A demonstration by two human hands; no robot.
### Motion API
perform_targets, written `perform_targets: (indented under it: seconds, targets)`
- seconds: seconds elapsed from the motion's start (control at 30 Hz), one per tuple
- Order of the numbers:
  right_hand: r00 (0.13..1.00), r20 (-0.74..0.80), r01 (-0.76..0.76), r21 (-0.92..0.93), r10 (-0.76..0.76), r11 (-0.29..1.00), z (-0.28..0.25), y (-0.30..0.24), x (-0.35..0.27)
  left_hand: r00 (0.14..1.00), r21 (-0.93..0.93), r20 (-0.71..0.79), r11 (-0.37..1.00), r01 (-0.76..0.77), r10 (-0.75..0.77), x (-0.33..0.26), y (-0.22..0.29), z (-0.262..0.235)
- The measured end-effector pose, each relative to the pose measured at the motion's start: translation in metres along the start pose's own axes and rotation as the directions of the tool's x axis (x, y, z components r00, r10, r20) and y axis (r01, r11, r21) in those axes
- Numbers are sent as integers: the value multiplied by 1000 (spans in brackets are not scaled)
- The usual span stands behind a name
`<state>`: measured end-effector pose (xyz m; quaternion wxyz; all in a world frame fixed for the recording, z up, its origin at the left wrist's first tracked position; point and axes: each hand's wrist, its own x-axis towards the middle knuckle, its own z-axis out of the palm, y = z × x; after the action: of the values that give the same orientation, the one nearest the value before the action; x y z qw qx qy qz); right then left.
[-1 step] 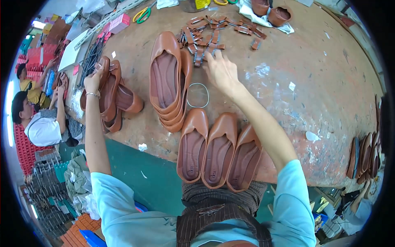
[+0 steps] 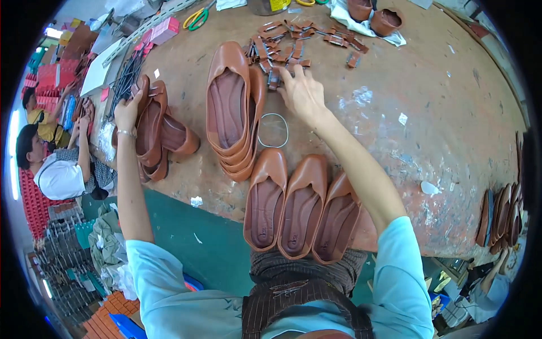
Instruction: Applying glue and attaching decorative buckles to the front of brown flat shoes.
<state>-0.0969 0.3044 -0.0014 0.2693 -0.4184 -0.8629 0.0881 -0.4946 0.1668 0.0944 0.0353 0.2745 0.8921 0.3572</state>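
My left hand (image 2: 127, 110) grips the heel end of a brown flat shoe (image 2: 151, 121) that lies on a small pile of the same shoes at the left of the workbench. My right hand (image 2: 302, 93) reaches forward, and its fingertips pinch a small brown leather piece (image 2: 274, 78) at the edge of a scatter of several such pieces (image 2: 293, 34). Between my hands lies a nested stack of brown flats (image 2: 228, 107). Three more flats (image 2: 302, 206) lie side by side at the near edge. A thin metal ring (image 2: 273, 130) lies just below my right hand.
The worn brown workbench (image 2: 429, 113) carries yellow-green scissors (image 2: 197, 17), a pink box (image 2: 164, 31) and two brown shoes on a white cloth (image 2: 372, 17) at the back. More shoes (image 2: 502, 217) stand stacked at the right edge. Other people (image 2: 56, 169) sit low at the left.
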Motion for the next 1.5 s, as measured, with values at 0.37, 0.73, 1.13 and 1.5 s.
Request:
perform_targets:
  seconds: [0.37,0.73,1.13,1.5]
  targets:
    - [990,-140,25,261,13,965,-111,69,-129,331,-539,774,836,-101,539,-355,110,-12]
    - [469,-575,-559,394,670,730,-174,106,-318,345,-342,939,-149,928,-5,-483,138,118]
    - [538,-257,-563,600,803,569,-166,159,-297,447,-409,894,-371,834,18,-480,128,157]
    - [885,170,-463,424,433,779,-186,30,-283,435,-406,900,-306,861,29,-516,99,125]
